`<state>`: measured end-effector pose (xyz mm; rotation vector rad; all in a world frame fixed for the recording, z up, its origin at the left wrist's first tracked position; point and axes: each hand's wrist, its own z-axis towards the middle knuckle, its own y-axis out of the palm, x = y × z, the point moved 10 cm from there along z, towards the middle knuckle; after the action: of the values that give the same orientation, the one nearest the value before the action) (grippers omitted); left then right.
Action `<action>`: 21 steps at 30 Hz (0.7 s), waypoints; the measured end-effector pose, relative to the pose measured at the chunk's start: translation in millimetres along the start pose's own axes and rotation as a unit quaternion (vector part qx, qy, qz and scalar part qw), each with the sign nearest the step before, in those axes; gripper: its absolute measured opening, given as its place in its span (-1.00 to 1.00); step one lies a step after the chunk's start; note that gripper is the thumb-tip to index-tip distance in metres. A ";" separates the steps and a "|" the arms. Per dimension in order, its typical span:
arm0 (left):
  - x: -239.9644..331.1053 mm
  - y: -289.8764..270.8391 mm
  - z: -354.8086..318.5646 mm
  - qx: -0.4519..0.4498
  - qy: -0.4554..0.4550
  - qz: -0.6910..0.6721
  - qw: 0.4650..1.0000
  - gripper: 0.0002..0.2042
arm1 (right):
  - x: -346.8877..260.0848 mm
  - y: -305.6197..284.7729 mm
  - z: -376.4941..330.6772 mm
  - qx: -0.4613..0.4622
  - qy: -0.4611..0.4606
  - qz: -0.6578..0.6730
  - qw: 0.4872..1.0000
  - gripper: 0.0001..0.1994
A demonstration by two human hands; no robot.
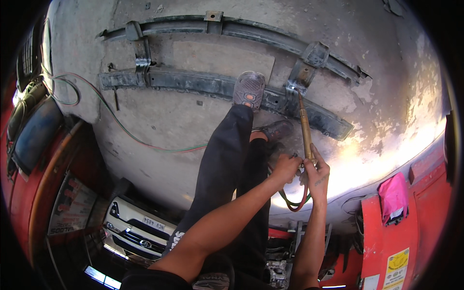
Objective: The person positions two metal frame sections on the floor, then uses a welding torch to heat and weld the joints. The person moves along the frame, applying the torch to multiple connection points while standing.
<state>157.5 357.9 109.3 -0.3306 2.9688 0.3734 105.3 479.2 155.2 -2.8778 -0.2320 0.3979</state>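
A brass gas torch [305, 126] slants up from my right hand [317, 171], whose fingers are wrapped round its rear end. The torch tip is at the lower end of the right steel bracket [304, 72], beside a bright spot. Close against the torch's rear, my left hand [286, 169] is closed; a small dark piece shows at its fingers, too small to name. The bracket joins two long dark metal beams, a far one [186, 24] and a near one [193, 82], lying on the concrete. My shoe [249, 89] rests over the near beam.
Red and green hoses [292, 205] hang below my hands; a hose [130, 129] crosses the floor at left. A second bracket [141, 55] stands on the beams' left. A white car front [137, 232], a red cabinet [391, 241] and a pink bag [394, 195] are nearby.
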 end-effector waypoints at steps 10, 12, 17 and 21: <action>1.9 -0.9 -0.5 0.011 0.004 0.011 1.000 -0.78 | 5.6 -0.6 3.5 -0.007 -0.004 -0.010 1.000 -0.45; 1.3 -0.5 0.3 0.010 0.002 0.007 1.000 -0.78 | 6.6 -1.0 3.8 -0.005 -0.006 -0.007 1.000 -0.45; 1.3 -1.5 2.2 0.011 0.016 0.009 1.000 -0.78 | 1.3 -0.2 2.3 -0.007 -0.006 -0.006 1.000 -0.45; 1.6 -0.8 2.4 0.008 0.017 0.003 1.000 -0.79 | 5.4 -0.2 3.4 -0.006 0.001 -0.003 1.000 -0.45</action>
<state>156.5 357.5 106.5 -0.3304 3.0056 0.3488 109.4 481.1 150.7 -2.8880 -0.2440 0.3946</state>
